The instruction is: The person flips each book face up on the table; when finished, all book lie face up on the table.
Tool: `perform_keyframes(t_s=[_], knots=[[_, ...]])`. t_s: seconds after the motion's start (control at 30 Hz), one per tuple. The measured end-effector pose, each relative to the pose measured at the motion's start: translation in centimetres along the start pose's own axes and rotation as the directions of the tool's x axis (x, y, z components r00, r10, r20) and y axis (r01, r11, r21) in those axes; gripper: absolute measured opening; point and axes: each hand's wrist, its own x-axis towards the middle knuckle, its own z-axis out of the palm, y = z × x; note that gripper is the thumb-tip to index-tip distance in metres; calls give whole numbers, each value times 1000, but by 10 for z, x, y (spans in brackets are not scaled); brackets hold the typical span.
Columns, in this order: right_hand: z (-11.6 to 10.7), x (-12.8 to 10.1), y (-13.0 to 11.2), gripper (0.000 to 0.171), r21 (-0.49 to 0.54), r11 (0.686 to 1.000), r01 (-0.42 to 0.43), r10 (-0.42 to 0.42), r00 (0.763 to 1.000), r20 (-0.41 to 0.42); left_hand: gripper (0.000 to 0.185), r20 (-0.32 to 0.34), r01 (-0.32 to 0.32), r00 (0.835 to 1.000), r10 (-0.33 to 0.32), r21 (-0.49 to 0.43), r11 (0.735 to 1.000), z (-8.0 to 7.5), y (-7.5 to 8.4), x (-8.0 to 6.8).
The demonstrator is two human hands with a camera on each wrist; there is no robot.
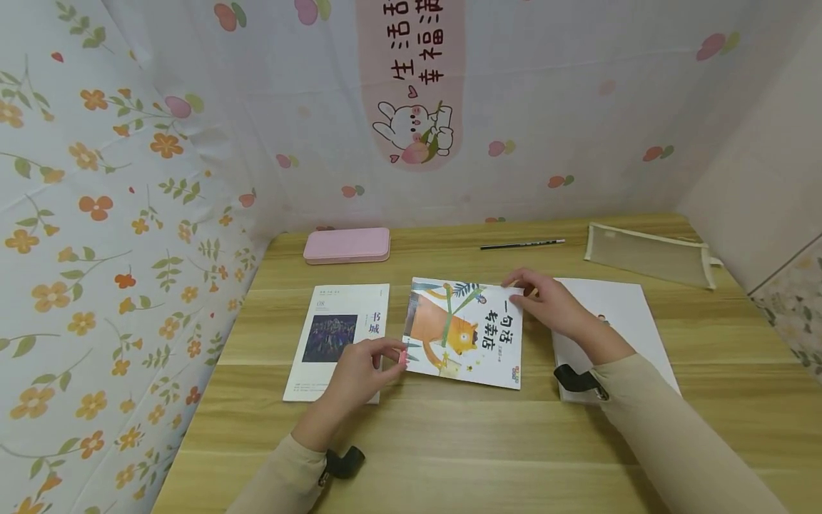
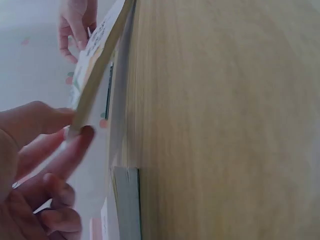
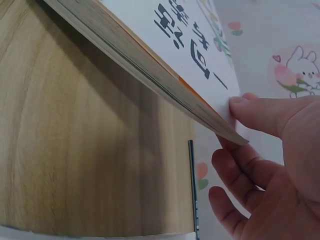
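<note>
A thin picture book (image 1: 465, 332) with an orange animal on its white cover is held between my two hands, raised off the table. My left hand (image 1: 362, 371) pinches its left edge, thumb on one face and fingers on the other, as the left wrist view shows. Near its upper right corner, my right hand (image 1: 546, 303) pinches the book with the thumb on the cover (image 3: 200, 45) and fingers beneath. To the left lies a cream book (image 1: 302, 378) with a dark square picture, partly behind my left hand. A white book (image 1: 616, 314) lies under my right forearm, partly hidden.
At the back left of the wooden table (image 1: 449, 442) lies a pink case (image 1: 347, 245). A dark pencil (image 1: 522, 244) and a pale mesh zip pouch (image 1: 648, 255) lie along the back right. Printed cloth (image 1: 257, 107) hangs behind the table and on its left.
</note>
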Motion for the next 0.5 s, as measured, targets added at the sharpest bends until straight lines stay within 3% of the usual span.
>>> perform_keyframes(t_s=[0.27,0.5], knots=[[13,10,3,26,-64,998,24,-19,997,78,20,173,71,983,-66,-26,997,-1,-3,-4],[20,13,7,29,-119,992,38,-26,995,101,18,237,35,971,-41,28,999,-3,0,-3]])
